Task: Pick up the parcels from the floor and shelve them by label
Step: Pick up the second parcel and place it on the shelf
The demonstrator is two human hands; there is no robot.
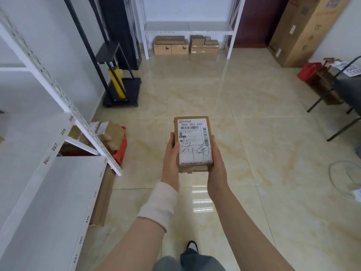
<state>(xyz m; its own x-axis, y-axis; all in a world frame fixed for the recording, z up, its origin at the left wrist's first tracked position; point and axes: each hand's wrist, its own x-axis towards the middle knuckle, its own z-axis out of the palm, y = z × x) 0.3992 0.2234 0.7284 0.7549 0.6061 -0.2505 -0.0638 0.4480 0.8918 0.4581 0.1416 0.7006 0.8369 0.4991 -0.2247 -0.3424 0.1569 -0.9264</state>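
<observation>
I hold a small brown cardboard parcel (193, 142) in front of me at mid-frame, its white shipping label facing up with the number 866 303 666 and black handwriting. My left hand (171, 160) grips its left side, the wrist wrapped in a pale bandage. My right hand (217, 163) cups its right side and bottom corner. A white shelf unit (58, 137) with numbered edge tags such as 205, 206 and 207 stands along the left.
Several brown parcels fill a red basket (120, 147) on the floor under the left shelf. A black trolley (125, 90) stands beyond. Another white shelf (188, 30) with boxes (172, 45) below stands at the back. Tall cartons, a red bag (309, 70) and a chair are at right.
</observation>
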